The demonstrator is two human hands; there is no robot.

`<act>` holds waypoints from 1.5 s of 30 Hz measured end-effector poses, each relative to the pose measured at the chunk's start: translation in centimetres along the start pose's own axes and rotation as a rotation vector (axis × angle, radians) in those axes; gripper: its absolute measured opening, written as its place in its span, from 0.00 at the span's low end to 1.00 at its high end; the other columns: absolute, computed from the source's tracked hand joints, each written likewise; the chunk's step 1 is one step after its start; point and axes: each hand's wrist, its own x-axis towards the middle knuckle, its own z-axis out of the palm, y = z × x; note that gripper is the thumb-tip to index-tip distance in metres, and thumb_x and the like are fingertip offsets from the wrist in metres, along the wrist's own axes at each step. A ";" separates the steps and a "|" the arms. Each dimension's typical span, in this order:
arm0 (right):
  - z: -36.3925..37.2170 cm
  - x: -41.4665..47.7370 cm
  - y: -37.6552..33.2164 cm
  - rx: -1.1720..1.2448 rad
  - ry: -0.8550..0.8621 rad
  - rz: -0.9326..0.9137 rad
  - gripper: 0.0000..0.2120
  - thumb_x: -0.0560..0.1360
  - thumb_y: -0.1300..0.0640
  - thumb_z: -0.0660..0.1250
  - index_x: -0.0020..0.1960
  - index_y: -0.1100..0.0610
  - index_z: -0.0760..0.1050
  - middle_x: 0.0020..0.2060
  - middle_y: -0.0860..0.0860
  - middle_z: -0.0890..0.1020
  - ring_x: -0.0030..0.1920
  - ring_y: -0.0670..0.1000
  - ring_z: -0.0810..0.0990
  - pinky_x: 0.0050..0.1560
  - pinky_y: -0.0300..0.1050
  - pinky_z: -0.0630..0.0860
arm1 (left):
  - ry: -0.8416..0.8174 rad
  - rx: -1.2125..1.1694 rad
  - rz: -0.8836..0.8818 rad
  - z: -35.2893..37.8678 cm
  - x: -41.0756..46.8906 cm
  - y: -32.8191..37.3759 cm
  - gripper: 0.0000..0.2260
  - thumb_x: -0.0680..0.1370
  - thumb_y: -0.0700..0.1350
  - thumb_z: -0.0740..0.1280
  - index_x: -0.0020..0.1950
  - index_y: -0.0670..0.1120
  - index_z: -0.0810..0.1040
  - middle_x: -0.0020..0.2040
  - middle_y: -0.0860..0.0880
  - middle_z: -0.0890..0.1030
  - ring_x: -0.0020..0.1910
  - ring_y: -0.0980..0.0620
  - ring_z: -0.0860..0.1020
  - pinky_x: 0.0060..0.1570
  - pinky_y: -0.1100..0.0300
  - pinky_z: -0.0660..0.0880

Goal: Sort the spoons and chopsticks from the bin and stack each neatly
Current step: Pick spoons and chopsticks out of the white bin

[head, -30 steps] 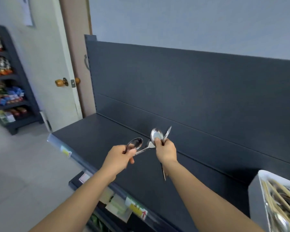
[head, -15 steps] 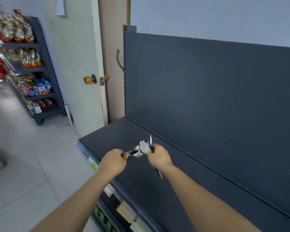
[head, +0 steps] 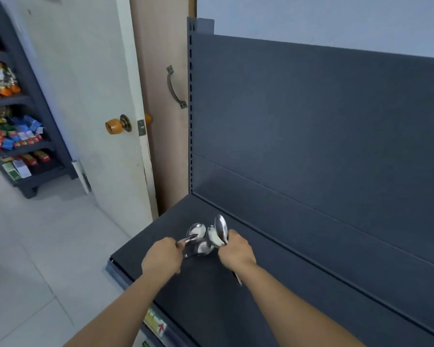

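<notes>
Both my hands hold shiny metal spoons just above the left end of a dark grey shelf [head: 236, 309]. My left hand [head: 162, 259] grips the handles of spoons [head: 197, 232] whose bowls point up and right. My right hand [head: 236, 251] grips more spoons [head: 219, 232] with bowls upward; a handle end sticks out below my wrist. The two bunches of bowls touch between my hands. The bin and the chopsticks are out of view.
The shelf's tall dark back panel [head: 311, 134] rises behind my hands. A white door [head: 90, 96] with an orange knob [head: 112, 125] stands to the left. A stocked dark rack [head: 13, 116] stands far left on the pale tiled floor. Price labels [head: 156, 324] line the shelf's front edge.
My view swung left, so the bin at right left the frame. My hands carried the spoons toward the shelf's left end and lower, with the bowls drawn closer together.
</notes>
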 end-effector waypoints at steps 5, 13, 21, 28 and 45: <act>1.5 2.4 -1.2 -0.010 0.055 0.107 0.10 0.75 0.62 0.58 0.56 0.56 0.67 0.55 0.54 0.78 0.51 0.56 0.75 0.44 0.45 0.69 | -0.080 0.104 0.117 -0.6 4.5 -0.3 0.17 0.83 0.51 0.54 0.47 0.41 0.76 0.41 0.43 0.83 0.36 0.45 0.82 0.38 0.55 0.79; 3.3 4.9 -1.9 -0.119 0.214 0.206 0.16 0.77 0.58 0.60 0.65 0.56 0.65 0.60 0.55 0.73 0.58 0.57 0.76 0.44 0.46 0.70 | -0.203 0.220 0.385 -1.3 9.5 -0.1 0.11 0.81 0.49 0.59 0.58 0.44 0.71 0.55 0.43 0.77 0.53 0.43 0.79 0.46 0.54 0.73; 3.7 4.0 -1.3 -0.321 0.250 0.225 0.19 0.77 0.59 0.61 0.68 0.55 0.65 0.63 0.53 0.71 0.65 0.55 0.68 0.61 0.48 0.70 | -0.204 0.372 0.584 -1.0 10.3 0.6 0.16 0.80 0.50 0.62 0.64 0.44 0.69 0.61 0.43 0.72 0.60 0.43 0.74 0.56 0.53 0.71; 2.7 0.8 0.1 -0.343 0.230 0.202 0.21 0.79 0.52 0.61 0.70 0.55 0.64 0.65 0.54 0.70 0.67 0.56 0.67 0.64 0.49 0.68 | -0.198 0.476 0.618 -1.4 9.3 1.6 0.18 0.80 0.52 0.62 0.65 0.44 0.71 0.61 0.45 0.73 0.60 0.45 0.74 0.56 0.55 0.73; -6.5 -19.0 12.7 -0.513 0.534 0.212 0.17 0.78 0.53 0.61 0.65 0.55 0.69 0.60 0.52 0.73 0.62 0.55 0.70 0.60 0.48 0.68 | 0.003 0.568 1.141 2.8 -11.1 12.1 0.16 0.80 0.52 0.61 0.66 0.48 0.70 0.63 0.50 0.73 0.65 0.48 0.70 0.57 0.54 0.72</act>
